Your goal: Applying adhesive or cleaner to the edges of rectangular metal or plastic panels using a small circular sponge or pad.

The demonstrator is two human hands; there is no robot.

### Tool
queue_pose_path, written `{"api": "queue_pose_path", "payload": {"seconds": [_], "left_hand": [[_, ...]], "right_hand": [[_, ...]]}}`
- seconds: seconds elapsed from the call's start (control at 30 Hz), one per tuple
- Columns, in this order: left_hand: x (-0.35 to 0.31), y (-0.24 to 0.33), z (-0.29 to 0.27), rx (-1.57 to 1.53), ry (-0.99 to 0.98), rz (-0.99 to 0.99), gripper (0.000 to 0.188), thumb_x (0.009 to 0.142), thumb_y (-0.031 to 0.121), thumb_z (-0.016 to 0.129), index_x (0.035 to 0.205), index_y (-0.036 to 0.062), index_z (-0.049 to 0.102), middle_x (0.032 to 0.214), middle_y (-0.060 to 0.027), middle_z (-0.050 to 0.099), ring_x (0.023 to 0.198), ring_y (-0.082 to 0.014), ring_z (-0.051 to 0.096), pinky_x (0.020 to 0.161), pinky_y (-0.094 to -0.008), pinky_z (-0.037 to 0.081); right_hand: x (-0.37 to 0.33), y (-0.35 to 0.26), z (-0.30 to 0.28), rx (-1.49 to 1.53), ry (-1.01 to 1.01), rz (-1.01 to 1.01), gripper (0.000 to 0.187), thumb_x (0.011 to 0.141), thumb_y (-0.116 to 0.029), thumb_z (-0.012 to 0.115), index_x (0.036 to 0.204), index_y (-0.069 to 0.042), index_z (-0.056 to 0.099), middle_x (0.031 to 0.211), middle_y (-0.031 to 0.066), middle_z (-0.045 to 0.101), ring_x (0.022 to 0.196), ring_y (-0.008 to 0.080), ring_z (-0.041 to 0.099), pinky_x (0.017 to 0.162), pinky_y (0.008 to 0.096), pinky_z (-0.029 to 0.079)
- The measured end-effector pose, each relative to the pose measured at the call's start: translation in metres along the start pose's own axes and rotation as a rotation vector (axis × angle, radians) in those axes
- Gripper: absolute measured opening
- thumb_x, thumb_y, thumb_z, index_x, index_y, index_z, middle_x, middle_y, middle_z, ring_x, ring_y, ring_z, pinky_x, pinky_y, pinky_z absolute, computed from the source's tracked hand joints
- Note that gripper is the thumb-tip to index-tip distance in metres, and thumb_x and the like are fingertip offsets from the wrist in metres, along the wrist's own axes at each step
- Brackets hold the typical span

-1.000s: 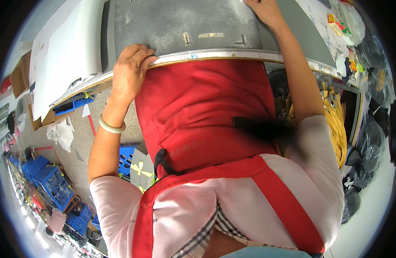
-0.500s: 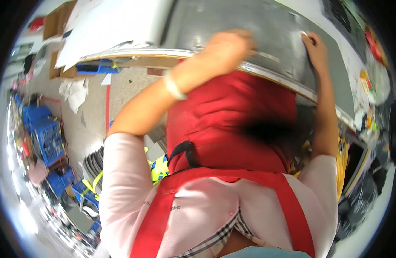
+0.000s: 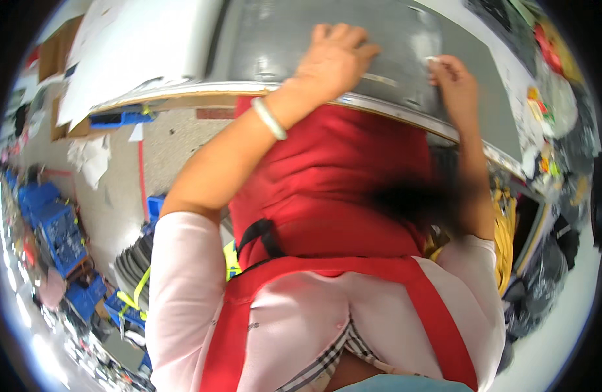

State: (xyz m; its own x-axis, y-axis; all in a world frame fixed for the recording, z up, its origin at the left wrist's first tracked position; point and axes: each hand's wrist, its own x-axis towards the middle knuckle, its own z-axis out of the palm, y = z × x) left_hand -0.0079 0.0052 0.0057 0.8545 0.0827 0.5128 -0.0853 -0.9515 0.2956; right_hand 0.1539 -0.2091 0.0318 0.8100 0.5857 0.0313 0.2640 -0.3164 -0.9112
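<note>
A glossy dark grey sheet [image 3: 268, 49] lies on the bench in front of me, with small pale marks near its edges. My left hand [image 3: 337, 60] is over the sheet's middle, fingers apart and slightly bent, with nothing visible in it. Whether its fingertips touch the surface I cannot tell. At the sheet's right side, my right hand [image 3: 455, 80] pinches thumb and forefinger together at a small white piece [image 3: 432, 60], too small to name. A pale bangle [image 3: 268, 119] circles my left wrist.
A large white sheet [image 3: 141, 42] covers the bench's left part. The bench edge [image 3: 392, 112] runs against my red apron [image 3: 327, 170]. Plastic bags [image 3: 543, 304] crowd the right side. Blue crates [image 3: 61, 234] stand on the floor at left, near ribbed dark rolls [image 3: 132, 268].
The view has shifted a little, moving the bench leftward in the picture. My left hand's fingers have spread from a more closed, blurred pose. My right hand still pinches at the sheet's right side.
</note>
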Motion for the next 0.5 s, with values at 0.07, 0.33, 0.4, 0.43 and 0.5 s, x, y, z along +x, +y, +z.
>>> {"api": "queue_pose_path", "payload": {"seconds": [0.07, 0.33, 0.4, 0.43, 0.5], "left_hand": [[-0.005, -0.005, -0.001, 0.059, -0.002, -0.012, 0.025, 0.095, 0.022, 0.061, 0.118, 0.0183, 0.069, 0.120, -0.0039, 0.061, 0.120, -0.0281, 0.055, 0.101, -0.0622, 0.039], [0.002, -0.007, 0.017, 0.007, 0.361, 0.167, 0.031, 0.094, 0.022, 0.058, 0.123, 0.0128, 0.067, 0.125, -0.0151, 0.063, 0.124, -0.0340, 0.055, 0.109, -0.0587, 0.037], [0.002, 0.002, 0.008, 0.015, 0.133, 0.045, 0.031, 0.094, 0.022, 0.058, 0.122, 0.0127, 0.068, 0.130, -0.0144, 0.060, 0.129, -0.0344, 0.050, 0.110, -0.0634, 0.032], [0.003, 0.006, 0.001, 0.029, -0.093, -0.079, 0.031, 0.093, 0.022, 0.059, 0.121, 0.0125, 0.068, 0.135, -0.0138, 0.057, 0.135, -0.0348, 0.045, 0.112, -0.0681, 0.026], [0.005, 0.008, -0.004, 0.044, -0.102, -0.083, 0.031, 0.093, 0.022, 0.059, 0.122, 0.0127, 0.068, 0.134, -0.0137, 0.057, 0.134, -0.0346, 0.046, 0.112, -0.0668, 0.027]], "right_hand": [[-0.027, -0.012, 0.008, -0.052, -0.015, 0.018, 0.018, 0.095, -0.020, 0.070, 0.096, -0.002, 0.071, 0.087, 0.0009, 0.067, 0.074, 0.0079, 0.058, 0.066, 0.0248, 0.047], [-0.066, -0.018, 0.002, -0.431, -0.104, -0.264, 0.012, 0.092, -0.015, 0.069, 0.096, -0.004, 0.069, 0.084, 0.0101, 0.064, 0.074, 0.0244, 0.060, 0.070, 0.0328, 0.049], [-0.064, -0.019, 0.006, -0.498, -0.115, -0.330, 0.012, 0.093, -0.013, 0.068, 0.097, -0.003, 0.068, 0.085, 0.0091, 0.064, 0.075, 0.0206, 0.061, 0.071, 0.0307, 0.049], [-0.063, -0.020, 0.007, -0.564, -0.130, -0.401, 0.012, 0.093, -0.012, 0.068, 0.098, -0.001, 0.068, 0.085, 0.0080, 0.065, 0.075, 0.0168, 0.061, 0.071, 0.0287, 0.048], [-0.062, -0.024, 0.006, -0.586, -0.147, -0.394, 0.013, 0.093, -0.013, 0.068, 0.098, -0.001, 0.068, 0.084, 0.0070, 0.064, 0.076, 0.0157, 0.061, 0.071, 0.0289, 0.048]]}}
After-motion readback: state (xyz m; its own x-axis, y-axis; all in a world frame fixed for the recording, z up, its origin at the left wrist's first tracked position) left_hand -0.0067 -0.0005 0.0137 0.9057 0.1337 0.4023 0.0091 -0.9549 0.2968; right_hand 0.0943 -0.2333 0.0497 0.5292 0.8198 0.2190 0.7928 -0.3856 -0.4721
